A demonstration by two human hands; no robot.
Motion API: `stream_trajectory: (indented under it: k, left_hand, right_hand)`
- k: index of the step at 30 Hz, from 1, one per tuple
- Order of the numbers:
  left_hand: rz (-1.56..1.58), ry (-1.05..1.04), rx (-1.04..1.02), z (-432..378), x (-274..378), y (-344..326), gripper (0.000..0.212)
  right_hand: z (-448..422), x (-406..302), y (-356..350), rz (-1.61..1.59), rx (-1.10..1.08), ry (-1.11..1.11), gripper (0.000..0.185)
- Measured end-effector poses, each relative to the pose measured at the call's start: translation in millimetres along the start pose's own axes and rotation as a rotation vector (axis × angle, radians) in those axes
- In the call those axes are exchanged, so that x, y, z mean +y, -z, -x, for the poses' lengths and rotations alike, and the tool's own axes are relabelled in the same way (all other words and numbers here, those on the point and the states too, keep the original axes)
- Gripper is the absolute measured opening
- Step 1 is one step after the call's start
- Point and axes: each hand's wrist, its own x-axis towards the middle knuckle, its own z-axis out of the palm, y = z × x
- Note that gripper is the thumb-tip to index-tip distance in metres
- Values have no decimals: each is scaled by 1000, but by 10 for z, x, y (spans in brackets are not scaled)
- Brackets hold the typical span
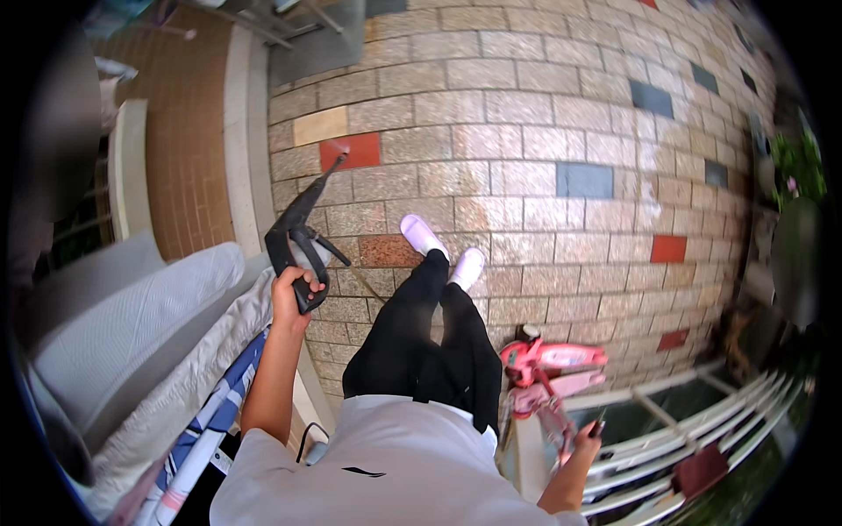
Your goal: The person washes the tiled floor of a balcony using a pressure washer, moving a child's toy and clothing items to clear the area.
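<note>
My left hand (296, 292) grips the rear handle of a black spray gun (293, 227), probably of a pressure washer. Its nozzle points up and away over a red paving tile (365, 150), with a faint spray at the tip. A thin hose runs from below the gun towards my legs. My right hand (587, 439) is closed around a small dark object (597, 429) at the lower right, near a white railing; what it is cannot be told. Beige stone paving (487, 141) lies before me, with wet-looking patches.
A pink child's scooter (539, 358) stands at my right by the white metal railing (651, 434). Bedding (145, 315) and blue-patterned cloth (210, 394) hang at my left, beside a pale kerb (247, 131). Plants (799, 164) grow at the far right. A metal frame stands at top left.
</note>
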Motion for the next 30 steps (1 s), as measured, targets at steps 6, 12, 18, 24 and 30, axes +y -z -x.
stream_trajectory:
  k: [6,12,18,24,30]
  left_hand:
    - [164,11,61,88,108,202,8]
    - [323,31,80,352,494,501,9]
    - [412,74,63,401,635,751,17]
    - [381,-324,79,177,1904,1547,18]
    - [424,-388,151,-499,2071,1787,19]
  right_hand:
    - [179,-251,-447,-1335,6,-1086,104]
    - [675,-2985,-1049,-71,-317,453,42]
    - [2312,-7348,-2166,-158,-678,1399,72]
    - [3740,-8690,-3559,-18,-690,1944,85]
    - [4512,-8960,-4260,-122,-822,2072,69]
